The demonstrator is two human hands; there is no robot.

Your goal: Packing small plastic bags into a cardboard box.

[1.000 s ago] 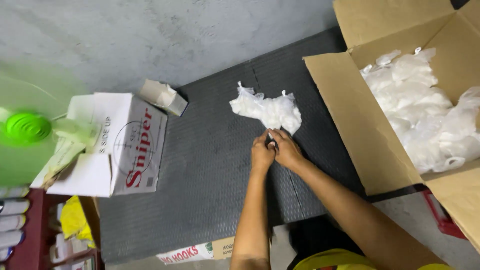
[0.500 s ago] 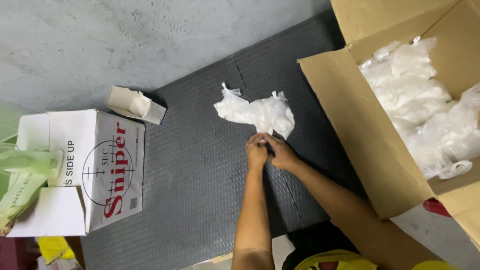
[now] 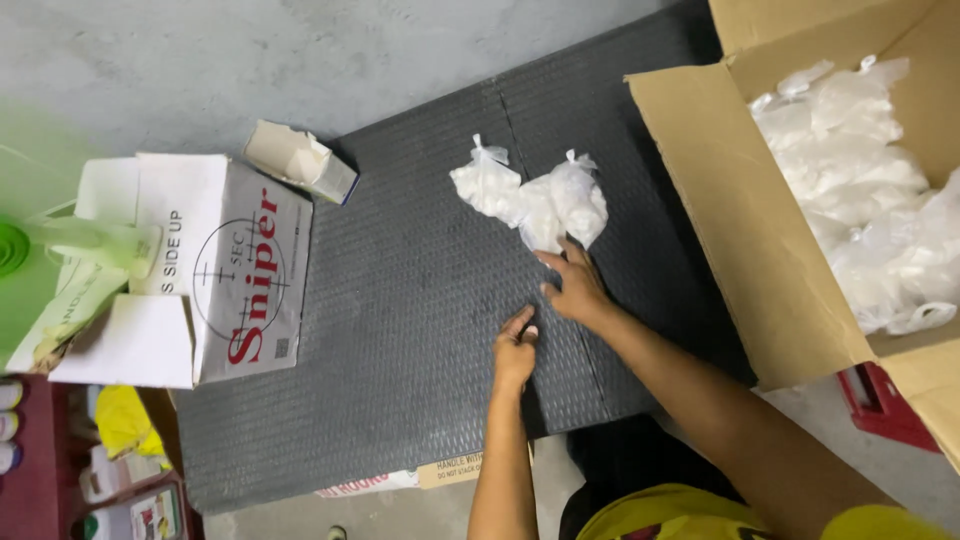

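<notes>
A: Head view: the right hand (image 3: 575, 290) lies on the mat (image 3: 400, 330), fingers spread, fingertips touching the lower edge of the bags (image 3: 530, 195); it grips nothing.

B: And the left hand (image 3: 515, 350)?

A: Just beside it, loosely curled on the mat; whether it pinches anything, I cannot tell.

B: Which step, then?

A: Seemingly between bags; the small white bags sit bunched mid-mat, left of the open carton (image 3: 760, 230) heaped with more; any next grasp calls for closing fingers around one knotted top.
</notes>
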